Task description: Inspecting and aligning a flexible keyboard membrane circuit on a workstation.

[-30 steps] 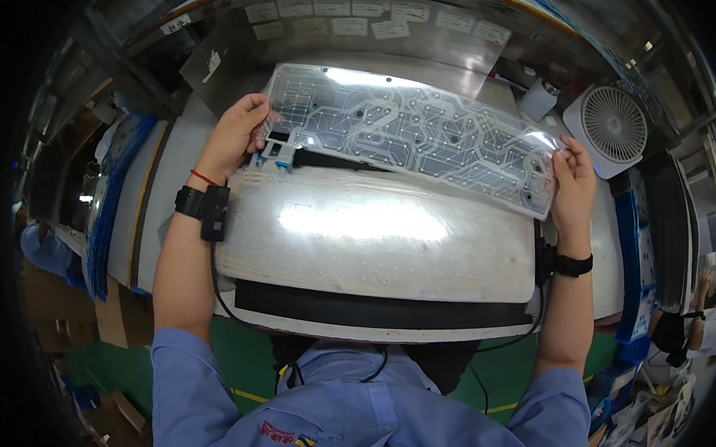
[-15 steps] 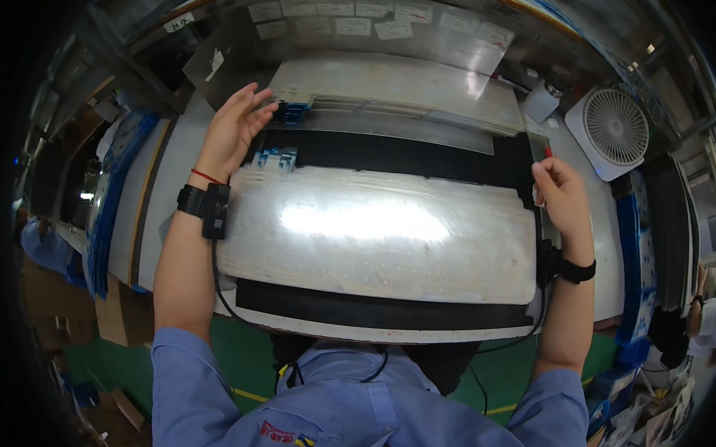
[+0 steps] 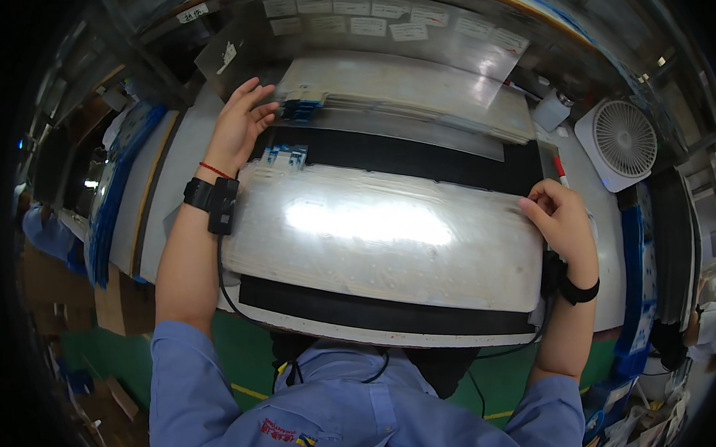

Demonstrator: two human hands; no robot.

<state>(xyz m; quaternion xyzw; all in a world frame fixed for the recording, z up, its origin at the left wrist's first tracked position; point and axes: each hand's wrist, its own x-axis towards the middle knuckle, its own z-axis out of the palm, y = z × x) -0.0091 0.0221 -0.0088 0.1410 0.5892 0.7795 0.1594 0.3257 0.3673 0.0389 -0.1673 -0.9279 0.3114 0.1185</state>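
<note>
My left hand (image 3: 248, 123) is raised with its fingers apart, beside the blue-and-black tabs (image 3: 301, 109) at the left end of the far stack of shiny sheets (image 3: 408, 78). It holds nothing. My right hand (image 3: 564, 218) is at the far right corner of the near stack of thin, glossy, clear-looking sheets (image 3: 359, 259). Its fingers are curled, thumb and forefinger together at the sheets' edge; what they pinch, if anything, cannot be made out. Blue-and-white tabs (image 3: 285, 157) stick out at the near stack's far left corner.
Black matting (image 3: 419, 168) lies under and between the stacks. On the right stand a white fan (image 3: 617, 143), a white bottle (image 3: 553, 110) and a red-capped marker (image 3: 559, 166). A transparent panel with paper labels (image 3: 390, 25) rises behind. Cables hang from both wrists.
My right hand has come down and slightly inward to the near stack's far right corner, uncovering the red marker. The left hand stays open, nearly still. The whole view has shifted slightly.
</note>
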